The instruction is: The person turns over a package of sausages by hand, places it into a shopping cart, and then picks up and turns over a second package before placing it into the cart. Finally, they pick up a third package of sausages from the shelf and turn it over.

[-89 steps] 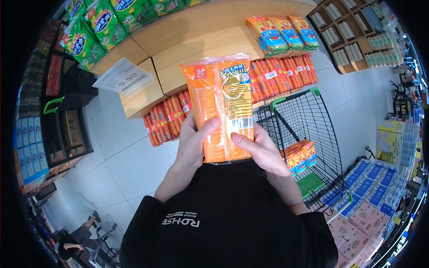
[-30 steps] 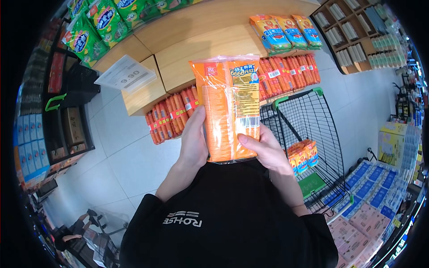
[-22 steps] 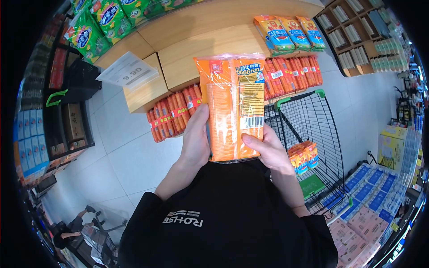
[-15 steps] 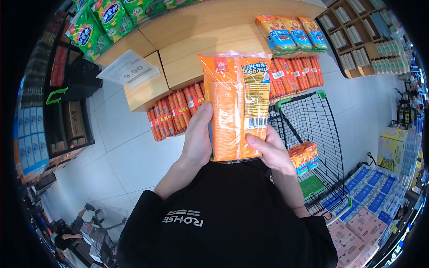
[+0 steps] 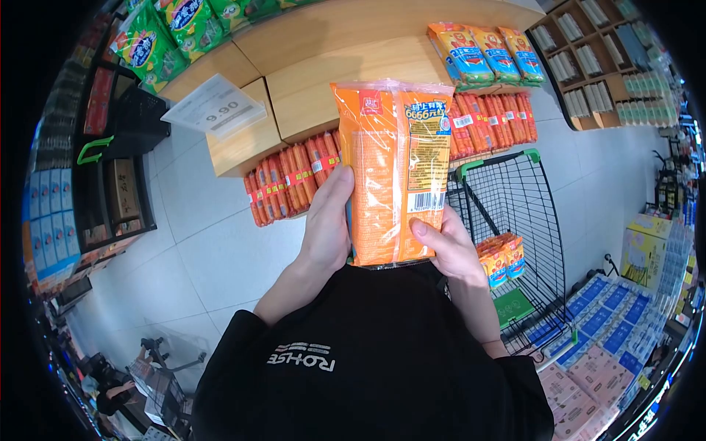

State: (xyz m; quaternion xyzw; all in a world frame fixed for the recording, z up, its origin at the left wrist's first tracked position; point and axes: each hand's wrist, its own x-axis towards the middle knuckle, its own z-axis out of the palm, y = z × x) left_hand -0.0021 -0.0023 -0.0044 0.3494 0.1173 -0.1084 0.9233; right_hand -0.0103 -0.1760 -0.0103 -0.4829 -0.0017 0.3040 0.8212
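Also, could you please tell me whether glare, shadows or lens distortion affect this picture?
Head view: glare streaks run down the orange packet, though its barcode stands out; a soft shadow crosses the wooden shelf; fisheye distortion bends the outer scene, leaving black corners; small print towards the edges is hard to read.

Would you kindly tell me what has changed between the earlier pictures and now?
The orange packet has shifted right. The left hand has moved its thumb from the packet's face to its left edge. Both hands still hold it, the right hand with its thumb near the barcode. The small packs remain in the shopping cart.
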